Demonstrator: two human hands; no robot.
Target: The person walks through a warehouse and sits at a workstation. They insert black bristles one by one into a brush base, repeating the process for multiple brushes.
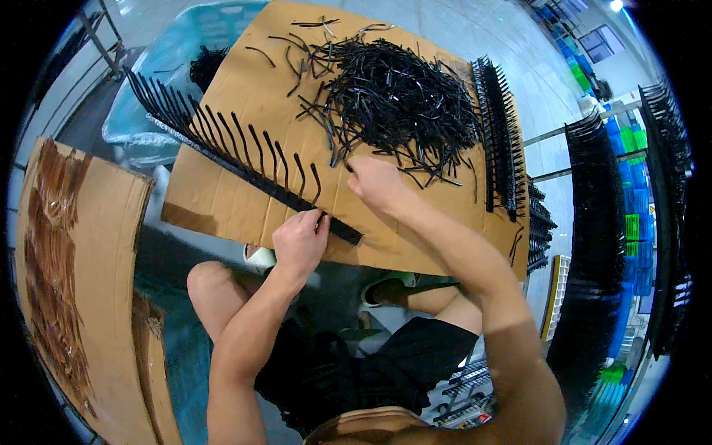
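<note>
Care with alignment matters here, we judge: our left hand (300, 241) pinches the black strip (245, 167) flat on the cardboard (245, 96) while our right hand (374, 182) closes on a curved prong at the edge of the loose pile (397, 96), so we should seat each prong upright beside the last.

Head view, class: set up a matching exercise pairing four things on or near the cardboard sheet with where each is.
Things:
1. left hand
2. right hand
3. loose black prongs
4. finished combs

Places:
A. heaped at the sheet's top middle
B. at the near edge of the heap
C. stacked along the sheet's right edge
D. on the near end of the long black strip

Pairs: 1-D, 2-B, 3-A, 4-C
</note>
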